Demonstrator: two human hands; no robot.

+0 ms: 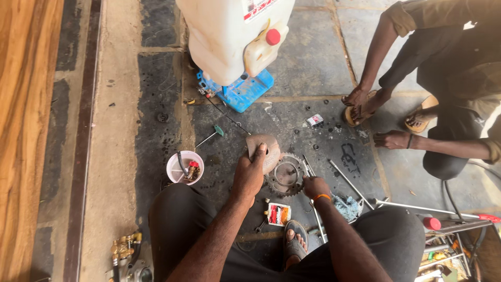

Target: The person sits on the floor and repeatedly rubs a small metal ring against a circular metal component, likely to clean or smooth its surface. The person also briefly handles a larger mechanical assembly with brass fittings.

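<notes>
At the far left a wooden surface point(26, 130) borders the stone floor point(313, 68), and near the bottom edge lies a brass pump fitting point(125, 248). Moving right, a small white cup point(185, 167) holds a few small parts and a tool, with a green-handled driver point(211, 136) lying just beyond it. Above stands a white tank point(229, 36) on a blue base point(242, 91). The person's left hand point(249, 175) is closed over the edge of a rounded brown cover point(267, 149), pressing it to the floor. Just beside it to the right, touching or nearly so, the toothed sprocket point(286, 175) lies flat on the floor. The right hand point(315, 187) is curled shut around a thin metal rod point(313, 206) at the sprocket's rim. The sprocket and cover lie separate, so the work looks mid-way: parts are apart and loose, with nothing visibly joined yet. A small red and white packet point(278, 214) sits near the person's sandalled foot point(296, 243). Further right lie a long metal pipe point(428, 209) and a blue rag point(347, 206), while a co-worker's hand point(394, 139) rests on the floor.
</notes>
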